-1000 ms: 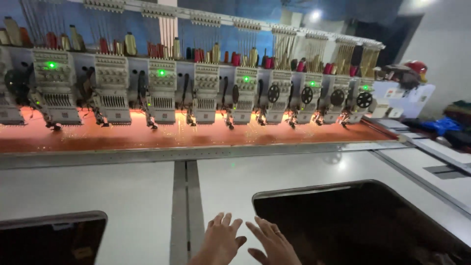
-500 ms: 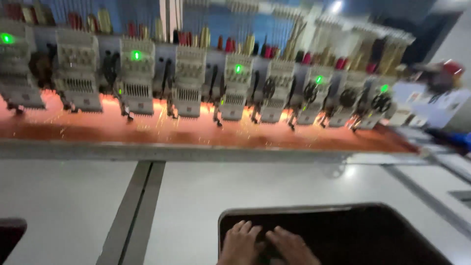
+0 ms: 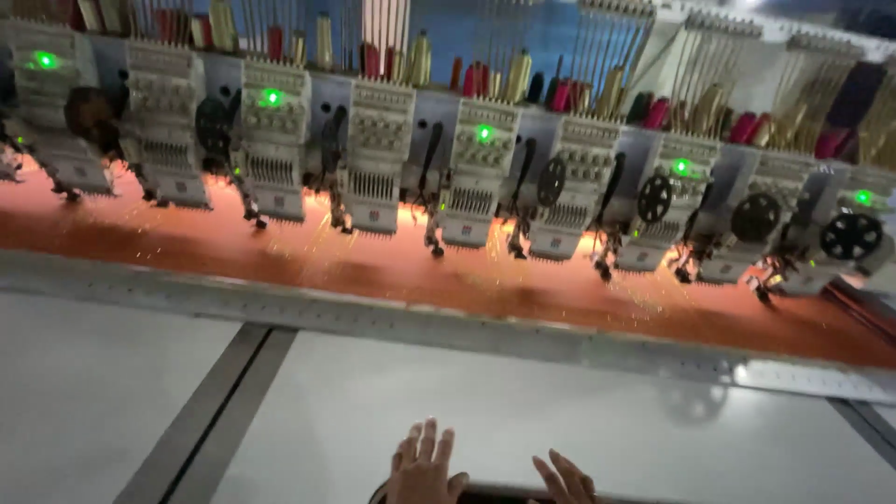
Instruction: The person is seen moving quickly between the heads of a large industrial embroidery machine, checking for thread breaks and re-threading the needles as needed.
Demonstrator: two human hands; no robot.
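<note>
At the bottom edge of the view, both hands lie flat on the white table (image 3: 523,420). The left hand (image 3: 422,471) has its fingers (image 3: 427,439) straight and spread apart, pointing away from the person; the palm is down and nothing is gripped. The right hand (image 3: 566,481) sits just beside it, only partly in view, with its fingers (image 3: 558,463) also stretched out and a little apart, holding nothing. Between and under the two hands runs the curved rim of a dark opening (image 3: 495,489) set in the table. Both hands rest at that rim, the fingertips reaching past it onto the white surface, while the opening itself runs out of view below the picture's edge. Whether the palms press on the rim or only lie against it cannot be told.

To the left, a dark grey groove (image 3: 210,411) cuts slantwise across the table, well apart from the hands.

Farther off, a pale metal rail (image 3: 448,327) with small holes crosses the whole width. Behind it stretches a band of orange-red cloth (image 3: 411,271), brightly lit, with small sparkling flecks on it.

Over the cloth stands a row of embroidery heads (image 3: 476,177), white boxes with black wheels and levers, needles reaching down at the cloth. Several carry a green light (image 3: 272,96). Above them stand thread cones (image 3: 420,58) in red, gold and cream, with threads running upward before a blue wall.
</note>
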